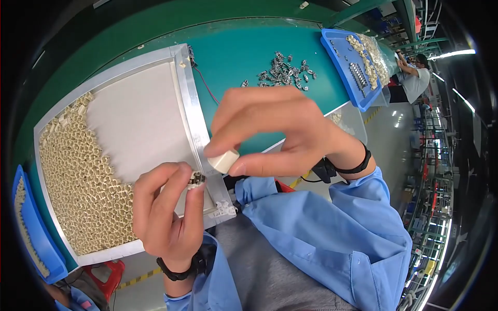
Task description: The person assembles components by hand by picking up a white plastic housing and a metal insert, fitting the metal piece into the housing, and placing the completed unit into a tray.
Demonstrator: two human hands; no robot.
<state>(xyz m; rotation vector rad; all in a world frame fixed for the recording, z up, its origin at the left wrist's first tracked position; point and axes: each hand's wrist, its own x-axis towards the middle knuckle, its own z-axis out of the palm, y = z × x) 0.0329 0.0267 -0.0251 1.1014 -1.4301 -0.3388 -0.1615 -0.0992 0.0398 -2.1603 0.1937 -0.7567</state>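
Note:
In front of my chest, my right hand [285, 132] pinches a smooth off-white cylindrical cap [224, 161] between thumb and finger. Just below and to its left, a small cream socket-like piece with dark metal bits inside [196, 180] is gripped in the fingertips of my left hand [168, 215]. A short gap separates the two pieces. Both hands are over the near right side of a metal-framed tray [193, 111], whose left part is packed with rows of small cream ring-shaped parts [85, 181].
Loose metal clips [282, 72] lie in a pile on the green work surface [228, 46]. A blue tray [337, 57] with cream parts and metal clips sits at the far right, beside a bag of cream parts [377, 59]. Another blue tray [44, 249] is at the left edge. People are nearby.

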